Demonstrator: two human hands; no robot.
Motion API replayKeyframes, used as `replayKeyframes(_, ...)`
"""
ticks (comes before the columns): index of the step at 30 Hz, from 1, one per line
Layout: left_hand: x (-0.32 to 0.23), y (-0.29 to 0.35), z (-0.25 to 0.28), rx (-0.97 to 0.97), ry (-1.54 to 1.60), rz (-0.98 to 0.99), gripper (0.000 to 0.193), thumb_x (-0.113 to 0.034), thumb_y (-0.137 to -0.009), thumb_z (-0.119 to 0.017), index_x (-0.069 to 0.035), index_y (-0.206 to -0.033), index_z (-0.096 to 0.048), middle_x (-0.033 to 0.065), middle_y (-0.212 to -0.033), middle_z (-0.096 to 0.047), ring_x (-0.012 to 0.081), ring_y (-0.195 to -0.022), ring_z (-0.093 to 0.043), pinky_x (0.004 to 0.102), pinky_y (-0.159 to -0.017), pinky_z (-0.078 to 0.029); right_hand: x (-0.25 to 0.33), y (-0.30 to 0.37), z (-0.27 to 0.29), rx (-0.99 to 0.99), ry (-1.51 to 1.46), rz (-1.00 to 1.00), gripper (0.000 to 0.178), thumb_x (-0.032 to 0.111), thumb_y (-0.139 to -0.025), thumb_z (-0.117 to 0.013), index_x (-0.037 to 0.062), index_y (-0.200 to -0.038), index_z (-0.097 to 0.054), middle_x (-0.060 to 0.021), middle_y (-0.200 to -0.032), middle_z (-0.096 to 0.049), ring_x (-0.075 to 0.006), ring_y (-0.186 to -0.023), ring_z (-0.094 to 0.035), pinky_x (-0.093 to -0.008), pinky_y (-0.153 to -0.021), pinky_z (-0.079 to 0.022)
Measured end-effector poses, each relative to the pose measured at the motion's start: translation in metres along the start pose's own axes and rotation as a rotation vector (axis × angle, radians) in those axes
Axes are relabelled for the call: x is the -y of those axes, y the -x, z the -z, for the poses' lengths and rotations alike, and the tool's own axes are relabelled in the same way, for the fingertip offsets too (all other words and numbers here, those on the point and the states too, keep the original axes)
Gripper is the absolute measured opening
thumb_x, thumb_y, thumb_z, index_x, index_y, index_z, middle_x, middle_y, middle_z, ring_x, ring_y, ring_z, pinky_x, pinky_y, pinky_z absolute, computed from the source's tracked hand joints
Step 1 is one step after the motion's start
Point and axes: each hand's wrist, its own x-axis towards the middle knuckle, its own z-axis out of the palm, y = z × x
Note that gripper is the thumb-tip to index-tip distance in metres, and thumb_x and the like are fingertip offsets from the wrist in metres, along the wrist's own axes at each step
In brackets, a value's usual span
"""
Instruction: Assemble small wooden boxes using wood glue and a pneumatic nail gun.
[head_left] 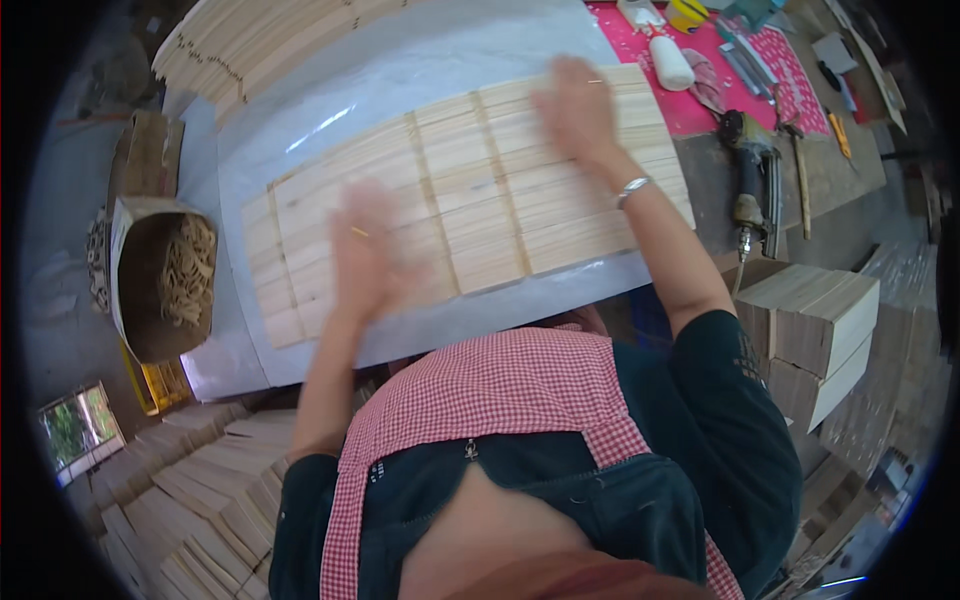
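Wooden slats lie side by side in a long panel on the pale sheet-covered table before me. Narrow grooves or brownish bands run across the panel in several places. My left hand is over its left part, smeared by motion. Over the upper right part is my right hand, also blurred, with a silver bracelet on the wrist. No held object shows in either hand. Whether the hands touch the wood or hover above it, I cannot tell.
More slats are stacked at the far left. A carton of rubber bands stands left. On the right lie a nail gun, a hammer, a white bottle and an orange cutter. Wood blocks are stacked near right.
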Motion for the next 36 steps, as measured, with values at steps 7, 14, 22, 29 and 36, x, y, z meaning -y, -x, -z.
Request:
replayKeyframes(7,-0.068,-0.01,-0.028,0.175,0.025,-0.113,0.096,-0.065,-0.084,-0.064,-0.009,-0.157,-0.036,0.0135,-0.169,-0.021,0.0386,-0.156,-0.013,0.0657,-0.12,-0.013,0.045,-0.021,-0.039,0.016,-0.107,0.18,0.04,0.037,-0.095,-0.06,0.0079,-0.123,-0.063,-0.0091,-0.126,-0.064,-0.0318,-0.124,-0.056,-0.0441,-0.11,-0.038)
replayKeyframes(14,-0.053,-0.041,-0.034,0.109,-0.009,-0.077,0.091,-0.061,-0.088,-0.063,-0.009,-0.157,-0.036,0.0133,-0.169,-0.021,0.0383,-0.156,-0.014,0.0657,-0.119,-0.015,0.041,-0.059,-0.067,0.042,-0.165,0.183,0.034,0.035,-0.094,-0.061,0.0083,-0.114,-0.065,-0.0076,-0.119,-0.066,-0.0292,-0.121,-0.057,-0.0405,-0.11,-0.038)
replayKeyframes(22,-0.05,-0.053,-0.037,0.109,-0.021,-0.074,0.091,-0.06,-0.088,-0.064,-0.009,-0.158,-0.034,0.0129,-0.169,-0.022,0.0379,-0.156,-0.015,0.065,-0.119,-0.016,0.01,-0.072,-0.074,-0.147,-0.18,0.123,0.036,0.032,-0.089,-0.067,0.0085,-0.116,-0.067,-0.008,-0.119,-0.067,-0.0276,-0.12,-0.058,-0.0403,-0.107,-0.041)
replayKeyframes(29,-0.051,-0.054,-0.033,0.093,-0.024,-0.066,0.092,-0.059,-0.087,-0.065,-0.01,-0.158,-0.035,0.0129,-0.168,-0.022,0.0374,-0.156,-0.016,0.0644,-0.12,-0.015,-0.152,-0.041,0.007,-0.263,0.274,-0.608,0.058,0.044,-0.082,-0.077,0.0112,-0.128,-0.062,-0.0121,-0.119,-0.066,-0.0313,-0.107,-0.063,-0.0415,-0.092,-0.052)
replayKeyframes(36,-0.055,-0.053,-0.03,0.132,-0.037,-0.053,0.089,-0.058,-0.088,-0.064,-0.009,-0.157,-0.035,0.0135,-0.168,-0.023,0.036,-0.156,-0.016,0.0591,-0.122,-0.011,-0.183,-0.024,0.018,-0.267,-0.144,-0.804,0.06,0.043,-0.082,-0.079,0.0046,-0.123,-0.058,-0.0176,-0.115,-0.065,-0.0339,-0.098,-0.067,-0.0443,-0.086,-0.055)
